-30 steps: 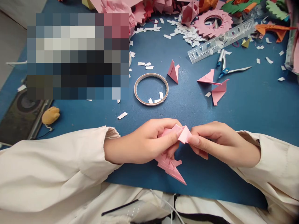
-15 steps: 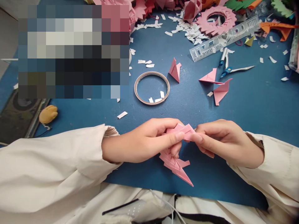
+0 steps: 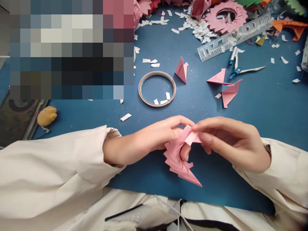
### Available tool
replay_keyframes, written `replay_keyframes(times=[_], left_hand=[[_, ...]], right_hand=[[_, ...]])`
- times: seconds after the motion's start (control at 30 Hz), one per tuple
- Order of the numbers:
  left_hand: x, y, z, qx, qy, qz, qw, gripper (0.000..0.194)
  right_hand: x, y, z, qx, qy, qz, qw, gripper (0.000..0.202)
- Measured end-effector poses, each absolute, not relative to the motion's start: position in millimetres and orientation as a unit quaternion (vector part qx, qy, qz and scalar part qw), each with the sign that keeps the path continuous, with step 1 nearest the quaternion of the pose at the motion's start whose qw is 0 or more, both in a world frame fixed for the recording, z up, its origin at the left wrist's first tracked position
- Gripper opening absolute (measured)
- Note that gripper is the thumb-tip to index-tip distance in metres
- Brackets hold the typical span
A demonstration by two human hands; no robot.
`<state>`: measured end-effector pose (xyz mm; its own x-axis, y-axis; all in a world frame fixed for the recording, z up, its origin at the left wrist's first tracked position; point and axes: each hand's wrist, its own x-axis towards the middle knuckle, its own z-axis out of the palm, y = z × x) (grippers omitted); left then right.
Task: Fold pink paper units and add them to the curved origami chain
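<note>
A curved chain of interlocked pink folded-paper pieces (image 3: 173,158) hangs above the blue table, its pointed lower end toward my lap. My left hand (image 3: 154,133) grips its upper part, with a fingertip showing inside the curve. At the chain's top end, my right hand (image 3: 231,141) pinches a pink folded piece between thumb and fingers; the fingers hide part of that joint. Loose pink folded pieces lie beyond my hands: one (image 3: 181,70) stands near the tape roll, and two more (image 3: 230,93) touch or overlap at the right.
A thin roll of tape (image 3: 139,89) lies ahead, with paper scraps inside it. Farther back are blue-handled scissors (image 3: 234,73), a clear stencil ruler (image 3: 211,50), a finished pink paper ring (image 3: 209,19) and scattered white scraps. A yellow plush charm (image 3: 47,116) sits at left.
My right hand has moved slightly left and up against the chain's top end. The chain has turned, so more of its layered outer edge shows; my left thumb has drawn back.
</note>
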<state>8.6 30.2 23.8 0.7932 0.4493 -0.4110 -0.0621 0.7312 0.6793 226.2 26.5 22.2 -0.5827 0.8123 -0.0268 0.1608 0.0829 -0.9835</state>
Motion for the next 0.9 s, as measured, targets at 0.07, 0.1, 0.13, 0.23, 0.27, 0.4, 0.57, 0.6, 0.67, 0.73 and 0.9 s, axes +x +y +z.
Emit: replay_keyframes(times=[0.07,0.1,0.13,0.23,0.27,0.4,0.57,0.6,0.67,0.73,0.9], left_hand=[[8,31,22,0.328,0.289,0.142,0.888,0.016],[8,31,22,0.332,0.288,0.132,0.889,0.015],[8,31,22,0.342,0.286,0.122,0.887,0.015],[8,30,23,0.374,0.287,0.103,0.876,0.017],[8,30,23,0.385,0.288,0.104,0.871,0.017],[7,30,24,0.409,0.288,0.11,0.859,0.015],[9,28,23,0.41,0.297,0.122,0.854,0.017],[10,27,23,0.415,0.299,0.128,0.85,0.017],[11,26,24,0.434,0.304,0.131,0.838,0.017],[11,26,26,0.459,0.313,0.122,0.823,0.018],[11,25,30,0.506,0.33,0.119,0.788,0.016]], right_hand=[[227,30,25,-0.364,-0.658,0.597,0.28,0.021],[227,32,25,-0.361,-0.653,0.606,0.276,0.018],[227,34,26,-0.356,-0.654,0.611,0.27,0.014],[227,38,27,-0.338,-0.681,0.603,0.24,0.007],[227,39,27,-0.336,-0.689,0.601,0.228,0.01],[225,39,27,-0.341,-0.699,0.598,0.192,0.018],[225,38,26,-0.347,-0.736,0.552,0.185,0.02],[225,38,26,-0.348,-0.741,0.543,0.187,0.02],[225,39,25,-0.346,-0.75,0.531,0.191,0.02],[225,39,26,-0.341,-0.757,0.524,0.191,0.02],[222,37,26,-0.349,-0.761,0.51,0.199,0.02]])
